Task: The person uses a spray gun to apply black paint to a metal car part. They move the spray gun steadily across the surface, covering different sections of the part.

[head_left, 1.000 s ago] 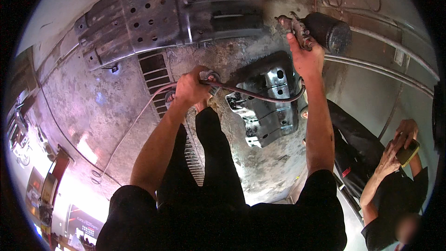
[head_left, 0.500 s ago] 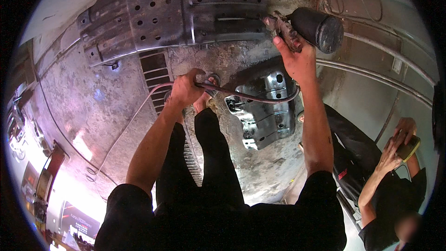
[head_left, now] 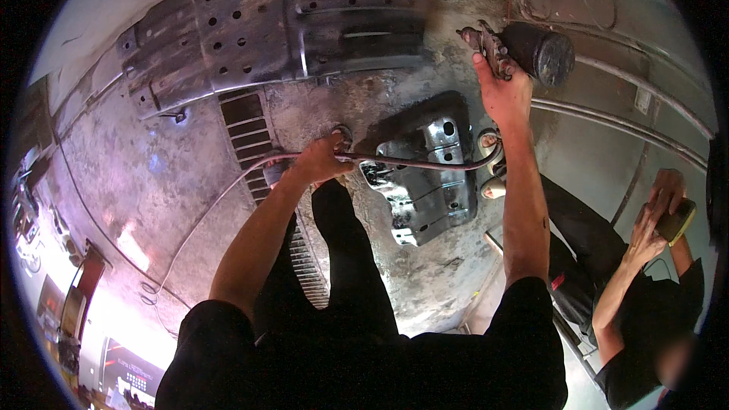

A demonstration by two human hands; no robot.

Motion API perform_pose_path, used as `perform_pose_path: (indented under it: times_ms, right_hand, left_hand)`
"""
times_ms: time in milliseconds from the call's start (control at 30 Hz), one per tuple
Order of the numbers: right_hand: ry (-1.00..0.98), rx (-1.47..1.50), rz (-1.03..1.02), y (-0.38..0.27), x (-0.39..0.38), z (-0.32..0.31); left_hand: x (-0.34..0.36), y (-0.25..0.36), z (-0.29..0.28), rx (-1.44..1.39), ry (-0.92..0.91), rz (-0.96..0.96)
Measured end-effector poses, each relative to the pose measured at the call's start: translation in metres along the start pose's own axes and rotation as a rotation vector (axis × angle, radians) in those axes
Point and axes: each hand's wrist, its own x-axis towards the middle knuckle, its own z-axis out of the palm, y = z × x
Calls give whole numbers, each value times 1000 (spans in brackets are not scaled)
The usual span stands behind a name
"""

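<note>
My right hand (head_left: 507, 99) is closed round the handle of a spray gun (head_left: 495, 52) with a black cylindrical cup (head_left: 543, 55) on its right side. A dark reddish air hose (head_left: 418, 162) hangs from below that hand and runs left in a sagging curve. Over the floor drain's side, my left hand (head_left: 319, 159) grips the hose, fingers wrapped round it. Beyond both hands lies a long dark perforated metal panel (head_left: 250, 30). Between my arms, a smaller glossy black panel (head_left: 429, 171) rests on the floor, its surface shining wet or freshly coated.
A slotted drain grate (head_left: 245, 125) crosses the floor by my feet. Pipes (head_left: 623, 130) run along the right wall. At right, a co-worker in dark clothes (head_left: 645, 319) holds a yellowish phone-like object (head_left: 676, 222). The hose trails left across the concrete floor (head_left: 175, 167).
My right hand and the spray gun have shifted right. My left hand has moved slightly right and down along with the hose. The view has turned a little.
</note>
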Motion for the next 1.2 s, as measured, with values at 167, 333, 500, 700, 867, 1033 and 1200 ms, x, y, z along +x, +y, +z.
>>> perform_pose_path:
  times_ms: [167,333,500,700,867,1033,1200]
  right_hand:
    - [45,-110,45,15,-1,-6]
    - [50,41,34,26,1,-3]
    - [17,168,151,9,-7,14]
    - [-10,197,167,-32,-17,29]
    - [-7,83,76,-57,-26,31]
    - [9,144,31,-75,-28,36]
    - [-91,285,181,-105,-42,43]
  left_hand:
    - [8,13,8,146,-106,-58]
    - [9,17,-4,-64,-318,-216]
    - [11,-19,-17,26,-129,-51]
    - [3,-26,-49,32,-151,-239]
    - [-1,-29,-65,147,-218,-67]
    - [0,-51,-58,124,-236,-173]
    - [-13,-77,-63,61,-184,-163]
